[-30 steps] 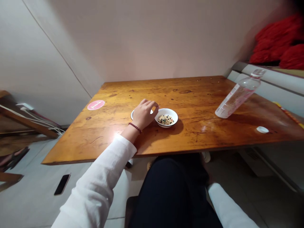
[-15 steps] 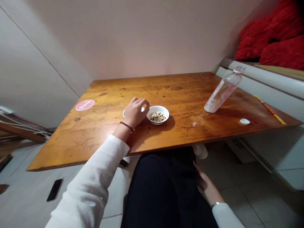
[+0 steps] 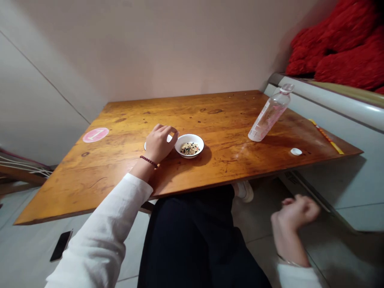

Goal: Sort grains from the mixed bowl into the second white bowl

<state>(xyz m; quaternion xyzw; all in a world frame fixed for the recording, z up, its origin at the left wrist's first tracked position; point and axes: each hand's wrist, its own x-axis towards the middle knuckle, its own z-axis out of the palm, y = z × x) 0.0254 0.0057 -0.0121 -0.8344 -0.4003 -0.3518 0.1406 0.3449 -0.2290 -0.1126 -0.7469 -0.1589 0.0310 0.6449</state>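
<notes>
My left hand (image 3: pixel 159 143) is over a white bowl (image 3: pixel 145 145) and hides most of it. Its thumb and fingers curve together in a pinch; whatever they hold, if anything, is too small to make out. Touching or nearly touching its fingertips is a second white bowl with a dark rim (image 3: pixel 200 141), holding small mixed grains (image 3: pixel 190 149). My right hand (image 3: pixel 295 214), blurred, hangs in the air beyond the table's front edge, to the right of my legs. Its fingers are curled, and no object shows in them.
A clear bottle (image 3: pixel 270 114) stands on the wooden table (image 3: pixel 168 112), with a white cap (image 3: pixel 296 151) and a yellow stick (image 3: pixel 327 137) to its right. A pink round sticker (image 3: pixel 96 135) lies at left. A phone (image 3: pixel 61 245) is on the floor.
My right hand has lifted away from my leg and moved right and up, its fingers curling. My left hand keeps its place by the bowls. The whole view has shifted slightly.
</notes>
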